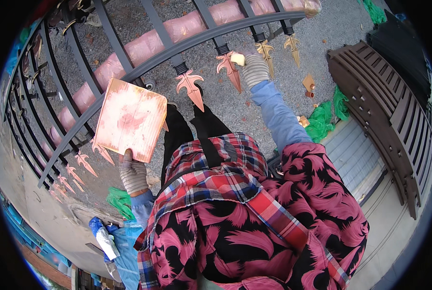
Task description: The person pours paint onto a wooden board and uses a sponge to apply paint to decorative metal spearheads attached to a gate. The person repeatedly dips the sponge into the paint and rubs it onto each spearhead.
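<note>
My left hand (133, 174), in a striped knit glove, grips the lower edge of a square, pale board (131, 121) smeared with pinkish-copper paint. My gloved right hand (255, 71) pinches a small cream-coloured sponge (238, 59). The sponge is at the upper right edge of a copper-coloured spearhead finial (231, 75), and whether it presses on it I cannot tell. This finial tips a bar of a dark grey metal fence panel (163, 55). Another copper finial (192, 89) is to its left, and gold ones (292, 48) are to its right.
A long pink wrapped roll (141, 48) lies beneath the panel. Brown slatted metal panels (371, 111) lean at the right, near green netting (321, 122). A copper-stained scrap (308, 82) is on the gravelly ground. Blue sheeting (126, 246) lies at the lower left.
</note>
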A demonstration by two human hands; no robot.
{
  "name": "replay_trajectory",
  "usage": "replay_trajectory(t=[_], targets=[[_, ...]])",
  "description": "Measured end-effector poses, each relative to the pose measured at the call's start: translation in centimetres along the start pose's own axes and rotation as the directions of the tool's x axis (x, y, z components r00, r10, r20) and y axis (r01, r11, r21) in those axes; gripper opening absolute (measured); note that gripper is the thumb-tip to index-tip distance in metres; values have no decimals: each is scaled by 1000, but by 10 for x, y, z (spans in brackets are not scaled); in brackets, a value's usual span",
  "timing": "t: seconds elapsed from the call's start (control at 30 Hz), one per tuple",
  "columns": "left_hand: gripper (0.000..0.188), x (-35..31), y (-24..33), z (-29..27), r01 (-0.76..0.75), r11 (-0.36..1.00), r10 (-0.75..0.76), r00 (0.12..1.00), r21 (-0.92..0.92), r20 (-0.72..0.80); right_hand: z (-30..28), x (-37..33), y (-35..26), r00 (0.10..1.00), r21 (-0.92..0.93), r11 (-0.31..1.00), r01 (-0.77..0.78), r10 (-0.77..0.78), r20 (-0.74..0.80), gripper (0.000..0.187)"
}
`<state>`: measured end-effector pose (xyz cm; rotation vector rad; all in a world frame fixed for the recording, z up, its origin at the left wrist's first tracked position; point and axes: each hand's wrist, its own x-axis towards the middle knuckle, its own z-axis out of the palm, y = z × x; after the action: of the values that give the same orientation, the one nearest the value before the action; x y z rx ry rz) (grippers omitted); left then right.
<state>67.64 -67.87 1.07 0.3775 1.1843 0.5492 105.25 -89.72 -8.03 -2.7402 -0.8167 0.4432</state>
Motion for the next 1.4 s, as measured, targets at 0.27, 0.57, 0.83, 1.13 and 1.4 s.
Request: replay_trajectory(t=[0.27, 0.57, 0.83, 1.13, 1.4], targets=[[45, -5, 7, 15, -18, 999, 20, 995, -26, 101, 10, 0, 11, 879, 476, 792, -382, 471, -79, 27], [46, -8, 8, 11, -20, 1000, 19, 996, 5, 89, 3, -8, -75, 997, -76, 994, -83, 82, -15, 24], [50, -5, 15, 10, 26, 1000, -27, 996, 17, 81, 17, -26, -50, 994, -19, 997, 78, -79, -77, 28], [53, -7, 18, 24, 21, 998, -29, 992, 67, 122, 11, -17, -40, 988, -155, 978, 142, -150, -40, 23], [51, -7, 14, 27, 43, 995, -58, 984, 91, 171, -7, -16, -29, 915, 248, 916, -315, 362, -175, 35]])
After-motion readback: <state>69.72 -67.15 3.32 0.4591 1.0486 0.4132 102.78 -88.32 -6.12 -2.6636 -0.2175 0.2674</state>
